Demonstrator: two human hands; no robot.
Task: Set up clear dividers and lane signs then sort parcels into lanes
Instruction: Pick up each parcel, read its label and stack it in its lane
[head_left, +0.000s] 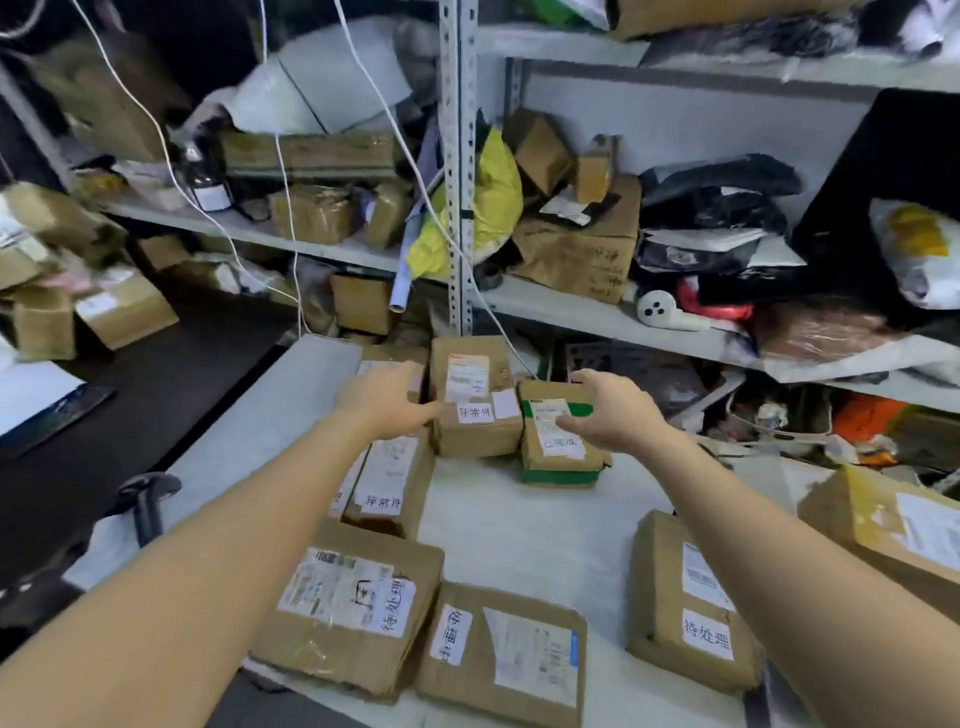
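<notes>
Now the left hand (387, 400) touches the upright box (475, 415) open-fingered, the right hand (610, 410) gripping the green-taped parcel (556, 452) lying lengthwise away.

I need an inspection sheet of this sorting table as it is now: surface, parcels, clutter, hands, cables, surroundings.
Surface: white table, with a bare strip down the middle.
Job's things: brown parcels with handwritten paper labels. The tall parcel and the green-taped parcel stand side by side at the far end. Clear dividers cannot be made out.
Clutter: black object at the table's left edge, kind unclear.
Hands: left hand against the tall parcel's left side, fingers straight. Right hand over the green-taped parcel, grip unclear.
Cables: white cables hang across the shelves.
Surroundings: metal shelves packed with boxes and bags.
</notes>
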